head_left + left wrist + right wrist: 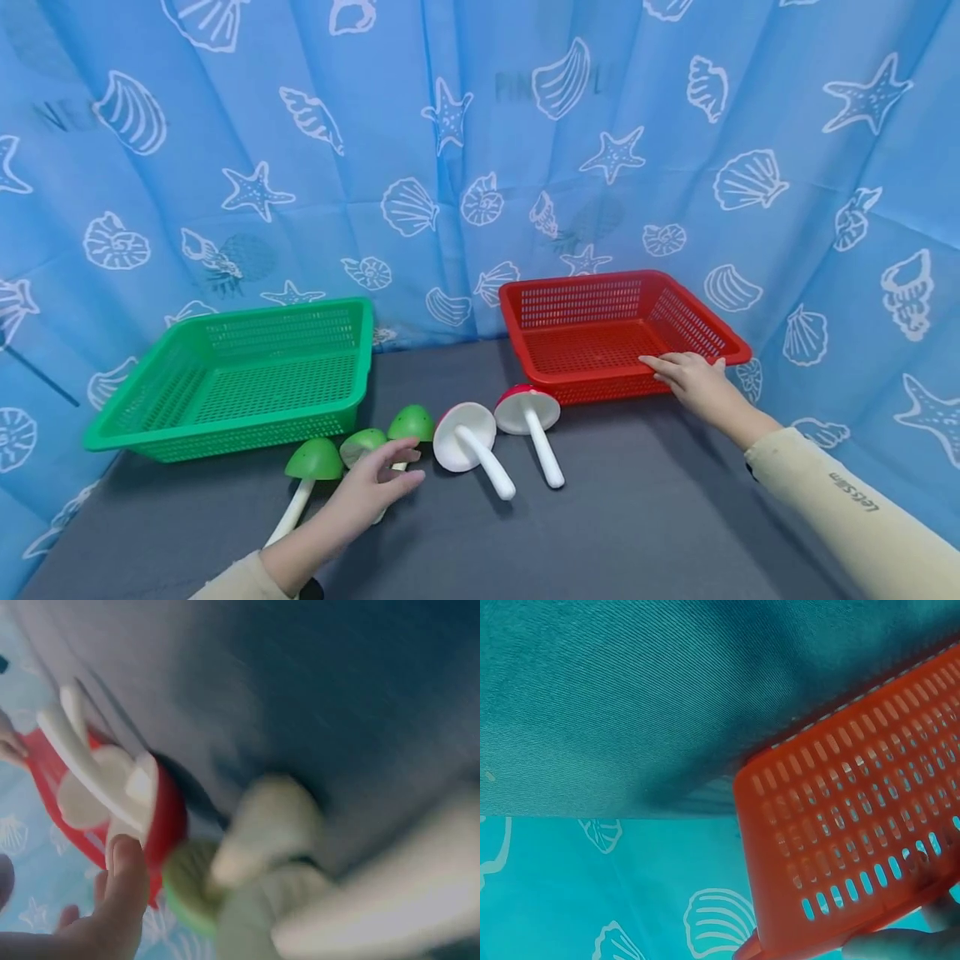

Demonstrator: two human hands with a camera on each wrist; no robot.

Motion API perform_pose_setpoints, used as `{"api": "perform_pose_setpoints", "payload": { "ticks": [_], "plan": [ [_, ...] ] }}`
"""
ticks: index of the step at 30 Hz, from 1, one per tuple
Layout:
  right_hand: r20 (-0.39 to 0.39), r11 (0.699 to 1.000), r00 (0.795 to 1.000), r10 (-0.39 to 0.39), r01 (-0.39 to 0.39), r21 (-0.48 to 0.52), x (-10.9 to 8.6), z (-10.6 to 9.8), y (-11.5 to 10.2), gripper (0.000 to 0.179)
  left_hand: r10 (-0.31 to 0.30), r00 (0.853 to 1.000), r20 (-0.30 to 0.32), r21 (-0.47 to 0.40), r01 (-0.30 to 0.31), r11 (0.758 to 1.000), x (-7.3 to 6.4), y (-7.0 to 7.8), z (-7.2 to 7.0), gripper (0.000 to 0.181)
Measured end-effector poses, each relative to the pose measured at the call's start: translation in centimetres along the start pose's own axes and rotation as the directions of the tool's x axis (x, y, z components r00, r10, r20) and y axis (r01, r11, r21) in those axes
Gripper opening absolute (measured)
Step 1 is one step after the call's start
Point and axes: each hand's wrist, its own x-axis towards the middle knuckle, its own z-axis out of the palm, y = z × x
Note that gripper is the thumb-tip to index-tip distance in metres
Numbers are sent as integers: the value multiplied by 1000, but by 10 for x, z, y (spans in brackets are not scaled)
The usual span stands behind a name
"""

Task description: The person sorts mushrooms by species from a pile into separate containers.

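My left hand (pixel 371 483) hovers over the green-capped toy mushrooms, fingers loosely bent and nothing between them. One green mushroom (pixel 313 460) lies left of the hand, its white stem partly behind the forearm. Two more, a middle green mushroom (pixel 363 444) and a right green mushroom (pixel 411 423), are partly hidden by the fingers. Just right of them lie two red-capped mushrooms, one (pixel 467 437) nearer the hand and another (pixel 528 411) by the red basket. My right hand (pixel 693 383) grips the front right rim of the red basket (pixel 840 825); fingers show through its slots in the right wrist view.
A green basket (pixel 225 437) stands at the back left of the grey cloth-covered table (pixel 600 517). Behind both baskets hangs a blue curtain (pixel 480 250) printed with white shells and starfish. The left wrist view is blurred.
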Motion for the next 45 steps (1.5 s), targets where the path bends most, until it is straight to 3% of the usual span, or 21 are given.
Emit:
{"api": "perform_pose_setpoints", "payload": {
  "ticks": [4, 8, 11, 20, 31, 36, 40, 45],
  "plan": [
    [19, 1000, 1000, 10, -10, -5, 2, -1, -1, 41, -98, 994, 50, -173, 105, 979, 4, 1, 11, 58],
    [50, 1000, 998, 22, -22, -3, 3, -3, -1, 41, -150, 979, 136, -327, 187, 926, 7, 0, 25, 62],
    [70, 1000, 997, 26, -26, -1, 4, -4, -2, 42, -166, 972, 167, -392, 220, 893, 10, -1, 38, 65],
    [87, 1000, 996, 30, -30, -5, 2, -5, -4, 42, -233, 966, 109, -528, 255, 810, 27, 0, 69, 70],
    [84, 999, 995, 44, -43, -6, 2, -5, -1, 41, -193, 981, 25, -612, 168, 773, 44, -9, 93, 73],
    [85, 999, 995, 45, -45, 4, 4, -4, -1, 41, -206, 978, -18, -645, 146, 750, 48, -7, 95, 71],
    [83, 999, 996, 39, -40, 4, 3, -4, -1, 41, -221, 975, -16, -642, 159, 750, 48, -5, 94, 72],
    [78, 1000, 996, 30, -31, 5, 5, -3, 0, 40, -195, 981, -27, -643, 132, 754, 46, 2, 86, 73]
  ]
}}
